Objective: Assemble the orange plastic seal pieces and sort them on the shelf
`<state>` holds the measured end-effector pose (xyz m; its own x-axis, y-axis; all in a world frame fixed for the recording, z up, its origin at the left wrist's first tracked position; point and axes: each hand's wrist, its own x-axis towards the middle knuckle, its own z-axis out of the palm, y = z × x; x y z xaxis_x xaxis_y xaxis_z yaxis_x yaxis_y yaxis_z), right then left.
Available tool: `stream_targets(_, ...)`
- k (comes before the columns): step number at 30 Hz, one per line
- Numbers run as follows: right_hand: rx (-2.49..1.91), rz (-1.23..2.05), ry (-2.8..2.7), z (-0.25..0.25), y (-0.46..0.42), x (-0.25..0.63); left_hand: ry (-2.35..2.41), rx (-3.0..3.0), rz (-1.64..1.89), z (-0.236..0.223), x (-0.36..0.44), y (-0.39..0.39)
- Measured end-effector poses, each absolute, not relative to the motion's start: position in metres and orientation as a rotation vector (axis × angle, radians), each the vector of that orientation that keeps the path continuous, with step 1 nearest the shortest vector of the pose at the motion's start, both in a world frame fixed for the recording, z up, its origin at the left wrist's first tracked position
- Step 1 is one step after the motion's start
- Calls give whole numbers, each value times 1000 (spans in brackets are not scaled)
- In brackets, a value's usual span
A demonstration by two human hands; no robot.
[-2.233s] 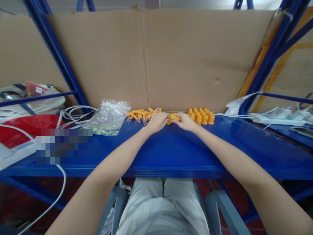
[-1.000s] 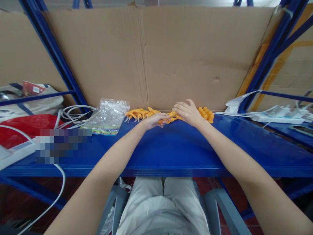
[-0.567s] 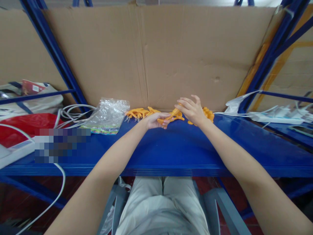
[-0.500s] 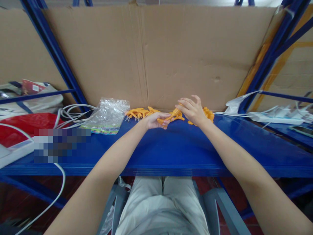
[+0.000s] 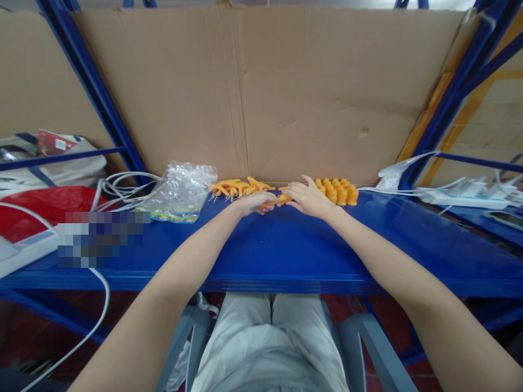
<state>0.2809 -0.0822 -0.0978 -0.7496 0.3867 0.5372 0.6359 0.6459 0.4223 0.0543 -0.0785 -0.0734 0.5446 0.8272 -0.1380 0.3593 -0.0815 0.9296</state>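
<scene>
My left hand (image 5: 256, 203) is closed around one end of a small orange plastic piece (image 5: 285, 199), just above the blue tabletop. My right hand (image 5: 309, 198) has its fingers curled over the other end, so the two hands nearly meet. What lies under the right fingers is hidden. To the left, a row of branching orange pieces (image 5: 229, 188) with thin, wavy metal ends lies along the back. Beside the right wrist, several knobbed orange pieces (image 5: 341, 192) stand upright in tight rows, partly covered by the hand.
A clear plastic bag (image 5: 180, 190) lies left of the orange pieces. White cables (image 5: 118, 190), a red bag (image 5: 57, 209) and a power strip (image 5: 28, 253) fill the left side. A cardboard panel (image 5: 306, 98) closes the back; another power strip (image 5: 461, 196) is at right.
My right hand has lowered and moved left towards my left hand, its raised fingers now bent over the orange piece. More of the upright orange rows shows.
</scene>
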Motion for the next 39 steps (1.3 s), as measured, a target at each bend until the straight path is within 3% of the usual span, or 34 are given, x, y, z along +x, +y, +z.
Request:
stream_targets(16,-880,-1099,-2311,-81,-85,283,932,1713,670,-66,69,-88)
stream_targets(25,-918,-1041,-2247,-78,-82,289,908,1643,656,-64,67,-88)
stream_targets(29,-1133,-934,-2036,-67,-82,320,1009,1617,681,-67,52,-77)
stream_targets(39,-1974,-669,-1536,-38,-95,378,1216,1872,1194,-84,36,-48)
